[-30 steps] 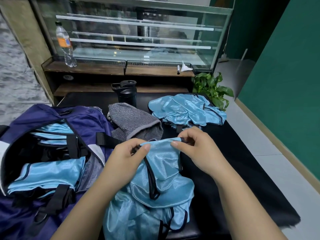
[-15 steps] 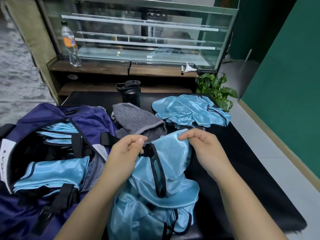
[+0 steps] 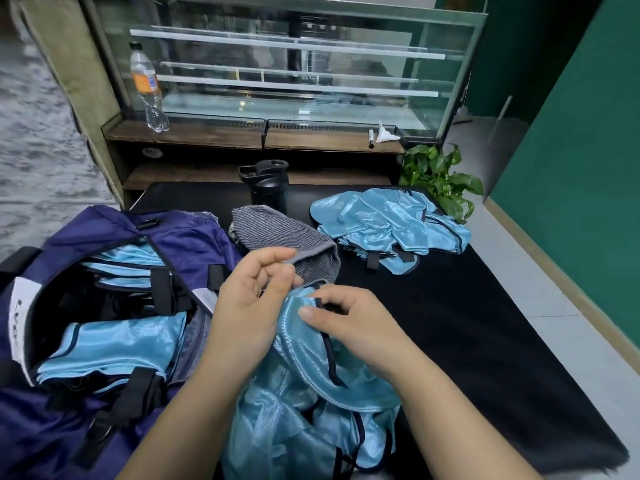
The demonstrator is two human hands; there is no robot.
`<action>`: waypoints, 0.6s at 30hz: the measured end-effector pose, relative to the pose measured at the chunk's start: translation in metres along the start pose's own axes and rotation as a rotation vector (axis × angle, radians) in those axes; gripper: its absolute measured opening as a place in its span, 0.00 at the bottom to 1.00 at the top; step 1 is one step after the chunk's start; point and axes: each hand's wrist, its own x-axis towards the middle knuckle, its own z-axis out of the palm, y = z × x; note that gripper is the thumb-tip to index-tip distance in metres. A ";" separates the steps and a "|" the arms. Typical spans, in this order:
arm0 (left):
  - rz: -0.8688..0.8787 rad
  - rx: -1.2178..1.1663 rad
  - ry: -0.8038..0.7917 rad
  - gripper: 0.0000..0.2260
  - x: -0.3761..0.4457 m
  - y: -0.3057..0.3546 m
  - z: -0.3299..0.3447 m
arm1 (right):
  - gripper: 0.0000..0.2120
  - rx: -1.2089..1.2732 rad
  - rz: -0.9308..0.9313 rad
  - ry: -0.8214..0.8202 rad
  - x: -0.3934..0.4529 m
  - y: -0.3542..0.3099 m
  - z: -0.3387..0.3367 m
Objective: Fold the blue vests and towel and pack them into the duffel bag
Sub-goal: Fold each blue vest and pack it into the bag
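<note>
Nearby, grey towel (image 3: 291, 237) and black bottle (image 3: 269, 184) beyond both hands (image 3: 298, 313).

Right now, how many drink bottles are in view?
2: a clear plastic bottle upright on the wooden ledge by the glass case, and a black bottle on the table behind the grey towel.

No legible text, brand, number or sign is to be found. An orange label is carried by the plastic bottle (image 3: 147, 90) on the wooden shelf, but its print is too blurred to be read. Dark marks, possibly lettering, are borne by a white panel at the left end of the duffel bag (image 3: 20, 308), and faint marks by a small white tag near the bag's opening; neither can be made out.
</note>
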 end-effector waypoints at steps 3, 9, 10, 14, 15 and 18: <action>-0.030 0.029 -0.052 0.12 0.003 -0.002 -0.008 | 0.08 0.050 -0.039 0.122 0.001 0.000 -0.006; -0.077 0.157 -0.243 0.07 0.004 0.002 -0.015 | 0.07 0.051 -0.029 0.224 0.000 -0.002 -0.020; -0.078 0.139 -0.265 0.06 0.004 0.002 -0.017 | 0.07 0.032 -0.023 0.248 0.000 -0.002 -0.021; -0.098 0.047 -0.421 0.03 -0.001 0.009 -0.019 | 0.03 -0.071 -0.025 0.318 0.002 0.002 -0.020; -0.106 0.035 -0.472 0.07 -0.004 0.012 -0.017 | 0.03 -0.087 -0.036 0.318 0.002 0.003 -0.019; -0.136 0.038 -0.607 0.12 -0.008 0.017 -0.017 | 0.03 -0.115 -0.056 0.323 0.002 0.003 -0.018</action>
